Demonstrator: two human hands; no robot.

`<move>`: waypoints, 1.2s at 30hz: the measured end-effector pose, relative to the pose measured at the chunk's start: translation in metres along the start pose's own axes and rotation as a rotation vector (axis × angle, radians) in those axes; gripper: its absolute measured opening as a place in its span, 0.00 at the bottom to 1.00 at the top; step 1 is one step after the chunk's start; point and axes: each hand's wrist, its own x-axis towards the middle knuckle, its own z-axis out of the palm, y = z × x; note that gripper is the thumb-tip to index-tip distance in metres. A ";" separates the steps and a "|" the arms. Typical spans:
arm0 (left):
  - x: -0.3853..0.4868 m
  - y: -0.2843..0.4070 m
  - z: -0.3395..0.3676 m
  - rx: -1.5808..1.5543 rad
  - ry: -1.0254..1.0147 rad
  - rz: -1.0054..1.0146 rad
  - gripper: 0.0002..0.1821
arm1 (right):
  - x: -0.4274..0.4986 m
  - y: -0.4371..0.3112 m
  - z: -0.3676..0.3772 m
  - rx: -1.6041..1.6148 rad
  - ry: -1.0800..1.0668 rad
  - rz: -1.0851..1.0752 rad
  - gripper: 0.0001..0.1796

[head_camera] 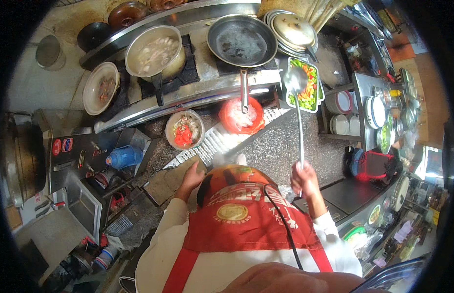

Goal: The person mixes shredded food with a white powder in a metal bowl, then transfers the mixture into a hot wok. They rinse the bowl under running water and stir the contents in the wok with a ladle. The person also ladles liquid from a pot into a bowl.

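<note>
My right hand (303, 177) grips the handle of a long metal ladle (295, 80). The ladle's bowl is over a white tray (289, 96) of chopped green and red vegetables (308, 100); whether it touches them I cannot tell. Beside the apron (227, 234), at its left, my left hand (193, 176) holds nothing that I can see. A frying pan (241, 41) with a little liquid or oil sits on the stove, its handle towards me. Left of it stands a pot (155, 53) of pale pieces in cloudy liquid.
Below the stove stand a bucket of food scraps (184, 130) and a red-lined bin (241, 115). A pan (101, 88) with dark bits lies at the stove's left. Stacked lids (291, 29) are at the back right. Shelves with bowls (375, 111) stand right; a blue thermos (125, 157) is left.
</note>
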 end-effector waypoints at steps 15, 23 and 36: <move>-0.016 0.158 0.020 -0.314 -0.261 -0.258 0.37 | 0.292 -0.149 0.055 -1.606 0.222 -0.916 0.34; 0.089 0.434 0.152 -0.084 -0.470 -0.033 0.30 | 0.289 -0.181 -0.091 -1.047 -0.428 -1.004 0.30; 0.336 0.923 0.376 -0.143 -0.598 0.940 0.18 | 0.219 -0.531 -0.463 -1.055 -0.096 -0.677 0.22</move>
